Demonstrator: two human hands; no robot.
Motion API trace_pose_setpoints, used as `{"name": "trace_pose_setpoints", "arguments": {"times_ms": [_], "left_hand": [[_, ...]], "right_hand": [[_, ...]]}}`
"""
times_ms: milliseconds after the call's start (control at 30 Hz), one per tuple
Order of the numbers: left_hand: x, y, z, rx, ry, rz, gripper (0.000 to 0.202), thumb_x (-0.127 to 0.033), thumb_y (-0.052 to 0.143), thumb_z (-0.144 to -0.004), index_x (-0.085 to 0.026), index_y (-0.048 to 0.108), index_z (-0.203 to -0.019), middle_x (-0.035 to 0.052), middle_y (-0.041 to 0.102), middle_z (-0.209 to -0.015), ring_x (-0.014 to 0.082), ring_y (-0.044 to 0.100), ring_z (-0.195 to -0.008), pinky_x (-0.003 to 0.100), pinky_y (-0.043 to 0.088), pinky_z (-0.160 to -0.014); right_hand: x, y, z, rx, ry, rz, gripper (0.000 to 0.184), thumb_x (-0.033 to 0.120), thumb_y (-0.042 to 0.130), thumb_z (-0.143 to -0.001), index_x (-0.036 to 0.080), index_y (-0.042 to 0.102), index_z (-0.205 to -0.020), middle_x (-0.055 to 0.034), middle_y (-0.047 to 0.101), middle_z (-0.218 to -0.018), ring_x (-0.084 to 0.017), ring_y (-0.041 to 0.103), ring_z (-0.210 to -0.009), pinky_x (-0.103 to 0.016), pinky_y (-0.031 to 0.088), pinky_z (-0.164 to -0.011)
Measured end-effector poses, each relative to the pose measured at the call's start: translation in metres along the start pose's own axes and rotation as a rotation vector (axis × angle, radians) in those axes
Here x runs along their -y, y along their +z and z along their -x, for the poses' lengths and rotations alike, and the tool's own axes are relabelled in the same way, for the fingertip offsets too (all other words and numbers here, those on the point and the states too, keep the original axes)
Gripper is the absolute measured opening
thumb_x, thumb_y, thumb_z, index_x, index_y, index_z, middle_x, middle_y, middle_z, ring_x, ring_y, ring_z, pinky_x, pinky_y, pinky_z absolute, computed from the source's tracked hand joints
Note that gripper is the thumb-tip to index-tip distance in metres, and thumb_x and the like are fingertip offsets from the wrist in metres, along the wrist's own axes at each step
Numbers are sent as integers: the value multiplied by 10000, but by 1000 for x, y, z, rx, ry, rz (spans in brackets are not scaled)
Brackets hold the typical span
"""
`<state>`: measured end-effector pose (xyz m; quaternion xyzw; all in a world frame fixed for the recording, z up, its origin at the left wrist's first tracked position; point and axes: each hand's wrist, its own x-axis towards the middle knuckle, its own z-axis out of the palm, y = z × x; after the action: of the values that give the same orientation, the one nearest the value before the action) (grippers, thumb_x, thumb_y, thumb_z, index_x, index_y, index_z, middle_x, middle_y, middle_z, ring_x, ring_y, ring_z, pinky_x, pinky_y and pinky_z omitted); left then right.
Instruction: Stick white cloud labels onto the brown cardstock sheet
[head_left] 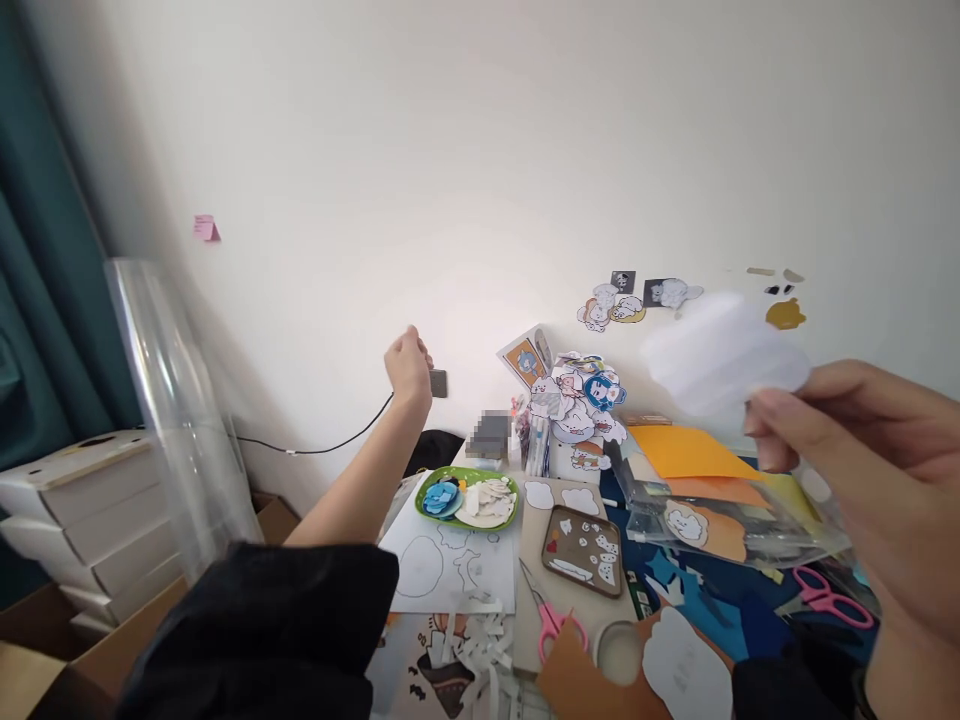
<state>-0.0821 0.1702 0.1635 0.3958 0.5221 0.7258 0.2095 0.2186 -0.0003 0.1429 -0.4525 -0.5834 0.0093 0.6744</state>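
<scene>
- Wall (480, 150): plain, off-white, matte. Paper cartoon stickers (626, 298) are stuck low on its right part.
- Clear plastic roll (169, 400): a glossy, see-through tube leaning upright at far left, beside stacked white boxes (75, 505).
- Bench (536, 520): crowded with paper craft. It holds an orange sheet (686, 450), a white sheet (450, 565) printed with outlines, and loose white strips.
- Left arm: black sleeve (262, 620) bunched at the elbow, with the bare forearm stretched forward and up, away from the bench.
- Right hand (870, 470): close to the camera at right, above the bench, thumb and fingertips pinching a white cutout (724, 355).
- White cutout: thin, slightly translucent, with a lobed cloud-like edge. Its long axis is roughly level and it sticks out leftward from the pinch; it is blurred.
- Green plate (469, 497): oval, holding blue and cream paper pieces, and lies below the left forearm.
- Brown tray (585, 548): square with rounded corners, with small white shapes in it.
- Pink scissors (555, 620): lying flat near the front of the bench, with a second pair at far right.
- Left hand (409, 368): clenched into a fist at the wall, its far side touching a dark block (439, 383). I cannot tell whether it grips it.
- Dark block: small, grey and rectangular, against the wall just right of the left fist. A thin black cable (330, 448) sags away to the left. The left hand is much the nearer; the right is well apart.
</scene>
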Motion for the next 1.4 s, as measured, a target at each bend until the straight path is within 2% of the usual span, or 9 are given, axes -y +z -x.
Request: {"name": "trace_pose_setpoints", "arguments": {"times_ms": [133,200,267,400,567,633,867,1167,1400], "left_hand": [[-54,-27,59,43,198,227,359,-328,330,-953,-206,377,-619,-54,320,-573,74,384,-460,187,394,-507],[-61,-40,91,183,363,404,298,-273,428,-900,-207,425,-609,-37,360,-583,90,418,-512,199,401,-535],[-58,-48,118,247,413,363,235,-224,470,-862,-210,491,-628,-13,435,-632,111,472,-601,219,422,-590],[-50,-48,146,506,346,166,100,-320,529,-860,-233,574,-873,9,569,-834,143,526,-743,267,454,-697],[-52,-46,148,999,128,-62,395,-470,627,-812,-233,525,-1111,57,588,-1097,195,568,-948,321,471,-802],[-51,-47,142,1094,112,-158,433,-477,675,-777,-243,535,-1114,57,595,-1135,204,577,-976,321,473,-804],[-52,-59,123,1006,117,-38,291,-439,642,-826,-252,597,-1045,14,633,-1041,142,579,-897,258,461,-776],[-50,-41,140,1132,41,-25,206,-386,690,-797,-182,690,-828,-6,664,-730,100,581,-711,202,428,-661],[-47,-43,138,1036,36,72,180,-333,713,-789,-183,693,-691,-35,657,-603,52,557,-587,158,408,-580]], "right_hand": [[11,7,4,113,-28,-12,215,389,655,-808,263,551,-669,34,523,-573,-129,502,-558,-248,405,-480],[13,12,6,191,-30,-24,230,393,631,-826,259,543,-660,39,494,-554,-123,479,-537,-241,392,-466],[14,17,7,267,-6,-63,246,405,610,-838,254,538,-659,41,478,-555,-120,465,-524,-239,390,-462],[17,30,10,356,82,-189,242,362,584,-859,236,527,-661,42,468,-561,-111,475,-542,-217,417,-495],[21,45,13,378,157,-357,169,293,564,-873,223,554,-720,54,490,-586,-79,460,-543,-182,405,-516],[22,49,14,383,163,-375,131,274,554,-877,223,571,-758,55,506,-603,-75,456,-540,-179,398,-512],[23,54,19,401,184,-323,187,282,563,-876,209,513,-712,60,485,-589,-76,454,-529,-204,372,-509],[21,62,22,472,215,-400,214,321,547,-893,207,496,-719,52,517,-661,-74,470,-546,-219,387,-529],[23,60,24,531,235,-486,207,314,548,-904,205,525,-729,56,511,-657,-64,489,-554,-207,393,-531]]}}
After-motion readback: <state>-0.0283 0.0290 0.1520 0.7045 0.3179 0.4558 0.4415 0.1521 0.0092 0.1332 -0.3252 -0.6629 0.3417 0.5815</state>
